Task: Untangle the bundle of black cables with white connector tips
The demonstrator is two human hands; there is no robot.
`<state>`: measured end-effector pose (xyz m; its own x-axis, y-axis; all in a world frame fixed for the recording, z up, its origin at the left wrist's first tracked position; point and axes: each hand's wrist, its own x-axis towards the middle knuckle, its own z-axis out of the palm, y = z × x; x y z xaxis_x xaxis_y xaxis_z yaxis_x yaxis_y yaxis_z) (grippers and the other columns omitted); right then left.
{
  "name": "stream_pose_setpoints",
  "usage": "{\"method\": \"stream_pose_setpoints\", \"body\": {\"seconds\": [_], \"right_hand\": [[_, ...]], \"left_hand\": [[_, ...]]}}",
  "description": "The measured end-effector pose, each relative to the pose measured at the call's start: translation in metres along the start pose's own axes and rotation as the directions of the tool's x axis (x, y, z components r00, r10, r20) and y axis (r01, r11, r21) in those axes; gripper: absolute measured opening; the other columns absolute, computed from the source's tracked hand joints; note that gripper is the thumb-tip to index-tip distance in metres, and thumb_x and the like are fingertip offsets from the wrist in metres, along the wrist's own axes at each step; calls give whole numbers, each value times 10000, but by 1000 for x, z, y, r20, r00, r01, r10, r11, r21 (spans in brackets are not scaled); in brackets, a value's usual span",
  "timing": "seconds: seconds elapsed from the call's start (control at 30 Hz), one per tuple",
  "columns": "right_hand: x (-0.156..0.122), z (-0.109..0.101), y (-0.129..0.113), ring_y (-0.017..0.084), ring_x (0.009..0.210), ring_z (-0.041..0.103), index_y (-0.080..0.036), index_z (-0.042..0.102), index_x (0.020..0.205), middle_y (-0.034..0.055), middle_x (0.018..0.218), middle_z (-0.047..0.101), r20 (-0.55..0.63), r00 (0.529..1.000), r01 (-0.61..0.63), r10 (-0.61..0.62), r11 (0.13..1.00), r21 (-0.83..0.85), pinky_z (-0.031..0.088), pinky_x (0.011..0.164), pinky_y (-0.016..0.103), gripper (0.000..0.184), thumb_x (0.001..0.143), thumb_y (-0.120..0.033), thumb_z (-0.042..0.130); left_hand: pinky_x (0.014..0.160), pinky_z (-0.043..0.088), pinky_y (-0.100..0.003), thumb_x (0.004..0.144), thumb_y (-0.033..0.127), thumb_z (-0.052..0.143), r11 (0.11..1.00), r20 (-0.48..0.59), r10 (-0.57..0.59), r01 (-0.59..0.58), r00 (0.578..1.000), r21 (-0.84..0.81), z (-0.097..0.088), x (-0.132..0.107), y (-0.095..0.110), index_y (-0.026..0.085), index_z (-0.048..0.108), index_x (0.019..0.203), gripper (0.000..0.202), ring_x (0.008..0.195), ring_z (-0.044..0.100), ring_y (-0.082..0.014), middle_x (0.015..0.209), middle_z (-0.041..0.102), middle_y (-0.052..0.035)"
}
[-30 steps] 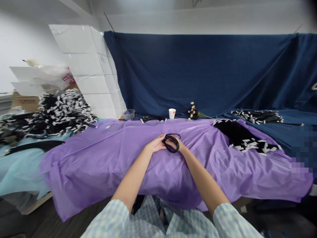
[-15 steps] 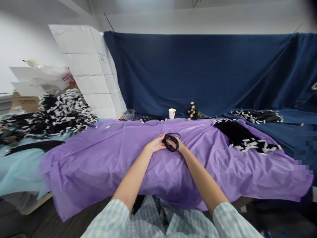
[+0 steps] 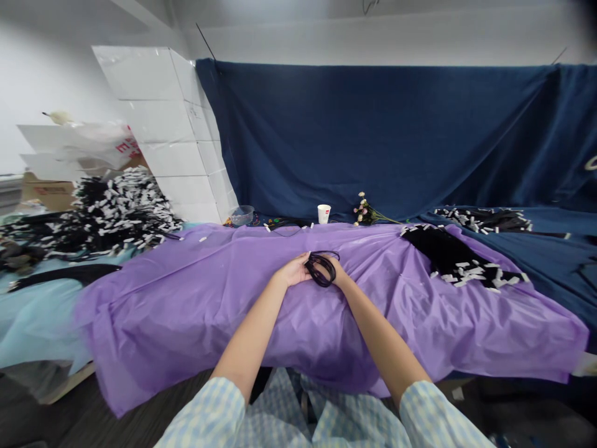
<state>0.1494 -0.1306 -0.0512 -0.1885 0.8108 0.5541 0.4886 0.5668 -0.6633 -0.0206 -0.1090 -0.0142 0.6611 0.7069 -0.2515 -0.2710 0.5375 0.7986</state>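
Observation:
A small coil of black cord [image 3: 321, 269] rests between both my hands over the middle of the purple plastic sheet [image 3: 196, 305]. My left hand [image 3: 293, 272] grips the coil's left side with curled fingers. My right hand [image 3: 336, 274] holds the coil from the right, mostly hidden behind the loops. The coil is wound into several loops, with one loop sticking up at the top.
A pile of black cords with white tags [image 3: 459, 258] lies right on the purple sheet, a larger heap [image 3: 107, 214] at far left, another [image 3: 485, 219] at back right. A paper cup [image 3: 324, 213], clear bowl [image 3: 242, 215] and small flowers [image 3: 366, 213] stand before the blue drape. White boxes [image 3: 172, 137] are stacked left.

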Motion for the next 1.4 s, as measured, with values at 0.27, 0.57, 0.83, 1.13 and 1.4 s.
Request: {"method": "stream_pose_setpoints", "body": {"seconds": [0.27,0.57,0.83,1.13,1.4], "right_hand": [[-2,1,-2,168,958,613,-146,618,1063,72,1078,630,19,997,-72,70,993,89,521,870,384,258,930,-358,554],[-4,-3,-17,163,945,609,-160,608,1103,77,1110,616,53,984,-176,168,952,251,536,836,360,265,937,-355,542],[-6,-14,-21,140,843,623,-123,617,1018,47,969,638,179,974,-195,136,907,372,544,775,332,231,917,-328,583],[-7,-25,-34,183,986,618,-129,599,1127,73,1112,622,224,960,-264,168,806,530,525,878,400,283,896,-291,616],[-5,-21,-25,93,681,590,-119,607,1008,21,856,623,284,900,-437,332,670,600,524,626,246,263,941,-363,540]], "left_hand": [[741,548,-341,919,327,552,999,10,17,-17,1000,-30,-5,7,-2,122,598,1083,267,855,629,-163,1014,634,-75],[781,545,-360,920,345,551,999,24,10,-9,1000,-39,-6,7,-3,114,609,1073,283,892,639,-175,1033,648,-89],[753,540,-341,924,359,540,999,22,-12,13,1000,-42,-4,5,-1,113,616,1018,274,835,630,-157,967,645,-70],[751,539,-346,925,378,534,998,-13,-16,15,1000,-58,-4,4,1,111,615,1017,294,829,631,-159,958,647,-71],[754,533,-343,924,371,535,995,-77,21,-28,997,-93,0,0,6,115,617,1012,282,818,626,-153,954,647,-66]]}}
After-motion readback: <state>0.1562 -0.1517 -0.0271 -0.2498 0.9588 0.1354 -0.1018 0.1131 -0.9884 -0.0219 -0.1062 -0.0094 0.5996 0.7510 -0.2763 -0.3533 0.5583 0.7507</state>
